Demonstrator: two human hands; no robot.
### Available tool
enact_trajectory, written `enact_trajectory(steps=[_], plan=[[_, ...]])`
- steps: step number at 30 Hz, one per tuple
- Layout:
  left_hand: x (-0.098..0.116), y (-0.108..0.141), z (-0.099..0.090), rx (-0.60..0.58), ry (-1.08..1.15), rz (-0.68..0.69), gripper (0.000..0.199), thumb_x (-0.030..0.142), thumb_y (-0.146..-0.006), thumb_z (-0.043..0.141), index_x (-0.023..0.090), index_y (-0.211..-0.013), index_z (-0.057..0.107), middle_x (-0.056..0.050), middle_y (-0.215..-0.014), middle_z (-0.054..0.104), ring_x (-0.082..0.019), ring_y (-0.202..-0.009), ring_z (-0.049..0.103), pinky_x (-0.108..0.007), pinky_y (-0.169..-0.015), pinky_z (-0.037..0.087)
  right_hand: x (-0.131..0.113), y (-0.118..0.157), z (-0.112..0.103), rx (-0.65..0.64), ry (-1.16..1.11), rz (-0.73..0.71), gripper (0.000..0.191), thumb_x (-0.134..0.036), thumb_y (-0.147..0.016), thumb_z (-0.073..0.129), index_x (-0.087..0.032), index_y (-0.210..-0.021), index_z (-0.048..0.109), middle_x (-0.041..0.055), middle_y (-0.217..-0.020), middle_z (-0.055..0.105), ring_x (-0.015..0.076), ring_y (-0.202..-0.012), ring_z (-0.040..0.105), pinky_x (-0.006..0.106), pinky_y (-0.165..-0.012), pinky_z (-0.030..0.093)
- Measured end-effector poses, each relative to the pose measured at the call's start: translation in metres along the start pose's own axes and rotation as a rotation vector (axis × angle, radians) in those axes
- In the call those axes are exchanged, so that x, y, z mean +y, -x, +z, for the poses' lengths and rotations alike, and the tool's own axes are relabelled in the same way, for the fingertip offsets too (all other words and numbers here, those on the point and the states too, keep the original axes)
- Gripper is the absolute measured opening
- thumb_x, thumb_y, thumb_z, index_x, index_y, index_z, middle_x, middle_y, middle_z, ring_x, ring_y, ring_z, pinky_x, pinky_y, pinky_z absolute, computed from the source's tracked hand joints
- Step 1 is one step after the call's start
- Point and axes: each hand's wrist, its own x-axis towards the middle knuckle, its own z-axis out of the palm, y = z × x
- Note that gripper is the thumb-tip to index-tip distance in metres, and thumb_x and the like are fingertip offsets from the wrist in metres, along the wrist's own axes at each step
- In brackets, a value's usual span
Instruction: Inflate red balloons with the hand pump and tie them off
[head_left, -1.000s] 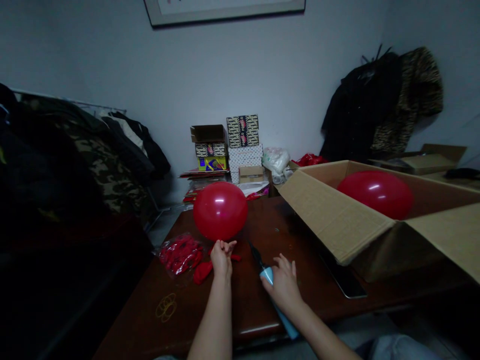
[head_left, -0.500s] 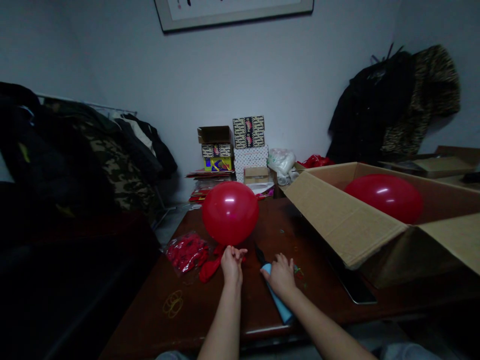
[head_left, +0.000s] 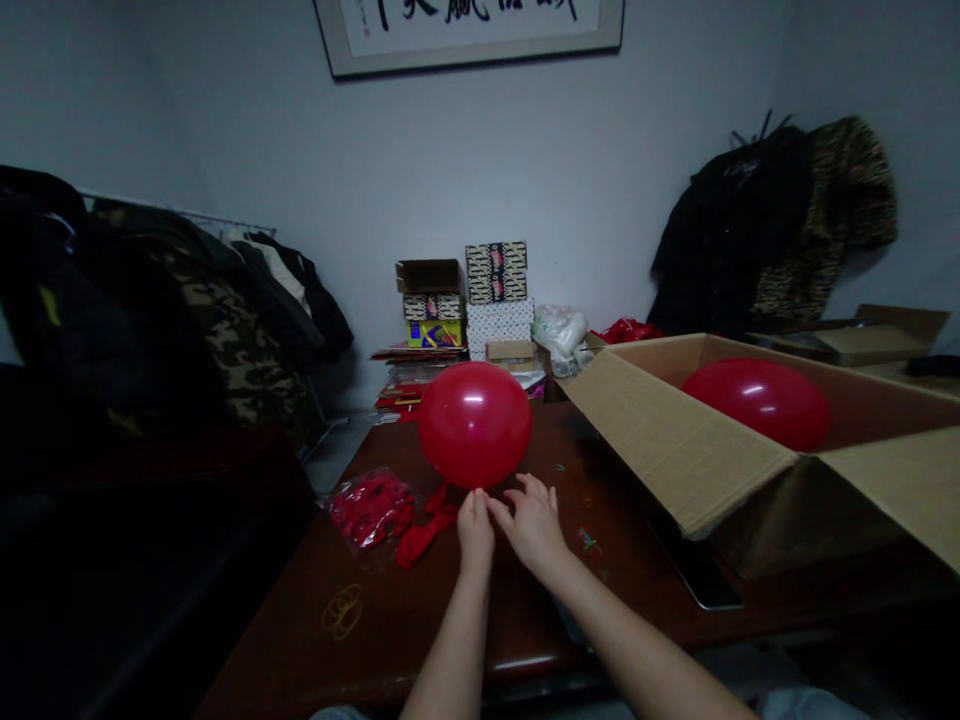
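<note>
An inflated red balloon (head_left: 474,425) stands above the table, its neck pointing down. My left hand (head_left: 475,530) is closed in a pinch at that neck, which the fingers hide. Beside it my right hand (head_left: 531,522) has its fingers apart, with thumb and fingertips close to the left fingertips; I cannot tell whether they touch the balloon. Under my right forearm lies a light blue hand pump (head_left: 571,622), mostly hidden. Limp red balloons (head_left: 420,540) rest left of my hands, next to a clear bag of red balloons (head_left: 371,508).
On the right, an open cardboard box (head_left: 675,440) holds another inflated red balloon (head_left: 757,402). A phone (head_left: 705,575) lies beside the box. Thin yellow rubber bands (head_left: 343,612) lie at the left on the brown table (head_left: 397,640). Stacked boxes (head_left: 496,272) stand behind.
My right hand has let go of the hand pump and moved up and left to my left hand. The pinched balloon has shifted slightly right.
</note>
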Motion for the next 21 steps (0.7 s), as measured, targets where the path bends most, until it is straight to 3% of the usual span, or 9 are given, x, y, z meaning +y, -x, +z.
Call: enact_trajectory(steps=[4,8,12,17,21], plan=[[0.008,0.003,0.002,-0.076,-0.118,0.028,0.02,0.022,-0.071,0.063,0.017,-0.053,0.057,-0.002,-0.051,0.053,-0.014,-0.05,0.045,-0.024,-0.053,0.031,-0.004,-0.009,0.001,-0.018,-0.061,0.046,0.048,-0.057,-0.081,0.042,-0.017,-0.083,0.069,0.0155,-0.1,0.062,0.0277,-0.102,0.052,0.044,-0.092,0.033],[0.016,0.006,0.002,-0.195,-0.184,0.068,0.021,0.006,-0.065,0.063,0.019,-0.05,0.059,-0.002,-0.05,0.053,-0.015,-0.05,0.044,-0.024,-0.056,0.03,0.0,-0.021,0.004,-0.031,-0.144,0.07,0.036,-0.046,-0.077,0.052,-0.015,-0.068,0.068,0.0096,-0.072,0.064,0.0202,-0.074,0.058,0.029,-0.072,0.041],[0.027,0.011,0.0,-0.266,-0.216,0.155,0.023,0.008,-0.067,0.061,0.021,-0.049,0.057,0.0,-0.048,0.05,-0.015,-0.048,0.043,-0.023,-0.055,0.031,0.005,-0.028,0.003,0.002,-0.245,0.069,0.023,-0.032,-0.075,0.054,-0.018,-0.061,0.066,0.004,-0.07,0.063,0.0144,-0.068,0.056,0.022,-0.065,0.04],[0.042,0.021,-0.002,-0.301,-0.145,0.048,0.019,0.023,-0.072,0.061,0.017,-0.055,0.06,-0.001,-0.051,0.053,-0.014,-0.052,0.045,-0.024,-0.054,0.031,0.006,-0.029,0.002,0.006,-0.391,0.032,0.025,-0.034,-0.074,0.054,-0.017,-0.058,0.064,0.003,-0.072,0.062,0.0128,-0.065,0.056,0.021,-0.062,0.041],[0.043,0.027,-0.002,-0.219,0.052,-0.08,0.019,0.028,-0.07,0.065,0.014,-0.057,0.062,-0.004,-0.062,0.059,-0.016,-0.066,0.052,-0.026,-0.068,0.039,0.004,-0.03,0.005,-0.003,-0.506,-0.004,0.022,-0.036,-0.075,0.054,-0.017,-0.079,0.065,0.0016,-0.071,0.065,0.0138,-0.06,0.057,0.023,-0.057,0.043]])
